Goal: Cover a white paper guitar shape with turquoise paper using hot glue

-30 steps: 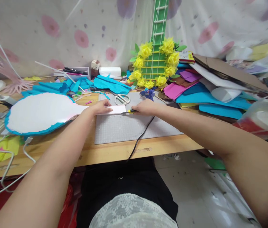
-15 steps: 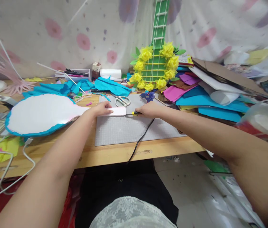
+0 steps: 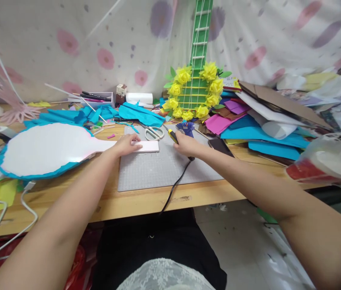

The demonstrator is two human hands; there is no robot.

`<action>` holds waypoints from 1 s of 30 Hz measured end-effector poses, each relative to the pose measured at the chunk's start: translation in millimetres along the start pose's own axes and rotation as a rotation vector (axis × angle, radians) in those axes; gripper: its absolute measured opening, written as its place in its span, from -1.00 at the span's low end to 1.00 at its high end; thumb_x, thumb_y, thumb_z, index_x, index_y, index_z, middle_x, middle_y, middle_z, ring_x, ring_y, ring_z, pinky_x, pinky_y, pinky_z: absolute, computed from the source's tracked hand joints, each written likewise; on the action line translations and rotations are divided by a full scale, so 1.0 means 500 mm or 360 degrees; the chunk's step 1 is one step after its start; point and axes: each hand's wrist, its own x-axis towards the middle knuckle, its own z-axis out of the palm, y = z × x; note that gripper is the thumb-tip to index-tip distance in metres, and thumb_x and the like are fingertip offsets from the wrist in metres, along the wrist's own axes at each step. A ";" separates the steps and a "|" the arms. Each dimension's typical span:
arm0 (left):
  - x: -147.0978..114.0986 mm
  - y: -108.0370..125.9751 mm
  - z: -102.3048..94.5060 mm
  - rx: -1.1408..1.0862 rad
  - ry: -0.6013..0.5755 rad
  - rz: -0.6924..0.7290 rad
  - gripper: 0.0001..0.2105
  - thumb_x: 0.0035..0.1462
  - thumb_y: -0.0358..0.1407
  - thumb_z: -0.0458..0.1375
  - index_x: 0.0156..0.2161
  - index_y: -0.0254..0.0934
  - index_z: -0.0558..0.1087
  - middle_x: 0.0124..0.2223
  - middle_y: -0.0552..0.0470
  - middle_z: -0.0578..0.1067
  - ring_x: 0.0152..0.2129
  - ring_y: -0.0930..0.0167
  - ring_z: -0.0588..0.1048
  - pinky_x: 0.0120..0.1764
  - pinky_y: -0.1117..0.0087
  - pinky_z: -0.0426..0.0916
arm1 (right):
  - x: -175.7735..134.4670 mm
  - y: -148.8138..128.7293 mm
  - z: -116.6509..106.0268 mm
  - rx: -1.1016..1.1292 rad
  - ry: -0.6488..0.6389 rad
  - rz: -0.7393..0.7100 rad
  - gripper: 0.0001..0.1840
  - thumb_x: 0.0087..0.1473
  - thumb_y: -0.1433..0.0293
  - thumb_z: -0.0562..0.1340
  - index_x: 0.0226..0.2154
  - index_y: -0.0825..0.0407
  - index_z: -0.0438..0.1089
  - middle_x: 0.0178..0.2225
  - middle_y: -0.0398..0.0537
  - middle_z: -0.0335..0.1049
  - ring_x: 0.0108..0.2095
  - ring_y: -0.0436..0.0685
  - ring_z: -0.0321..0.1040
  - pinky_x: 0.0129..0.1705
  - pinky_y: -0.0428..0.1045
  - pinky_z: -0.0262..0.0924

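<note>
My left hand (image 3: pixel 125 145) grips and presses on the narrow neck of a white paddle-shaped board (image 3: pixel 48 149), whose rounded body is edged in blue paper. The end of the neck lies over a grey cutting mat (image 3: pixel 146 173). In my right hand (image 3: pixel 185 144) is a yellow-and-black utility knife (image 3: pixel 172 136), its thin tip pointing away to the upper left, apart from the board. White-handled scissors (image 3: pixel 154 133) rest just beyond the neck. A blue glue gun (image 3: pixel 186 128) lies right behind my right hand, and a black cord (image 3: pixel 174 185) runs off the table's front edge.
A green stringed guitar-like piece (image 3: pixel 199 60) ringed with yellow paper flowers stands at the back. Coloured paper and cardboard (image 3: pixel 267 125) pile up on the right. A phone (image 3: pixel 220 147) lies by the mat, a plastic-bagged cup (image 3: pixel 315 173) farther right. White cables (image 3: pixel 28 209) loop at left.
My right hand has drawn the utility knife away from the neck's end and turned its tip from left to upper left. My left hand stays on the neck.
</note>
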 end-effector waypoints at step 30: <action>-0.056 0.081 -0.060 0.0616 0.0338 0.0434 -0.48 -0.12 -0.31 0.24 0.01 -0.33 0.29 -0.03 -0.17 0.40 -0.03 0.18 0.33 0.02 0.19 0.21 | 0.043 -0.103 0.050 -0.0024 0.0431 -0.0713 -0.33 -0.03 0.28 0.31 0.08 0.16 0.12 0.04 0.24 0.22 0.05 0.26 0.17 0.03 0.14 0.11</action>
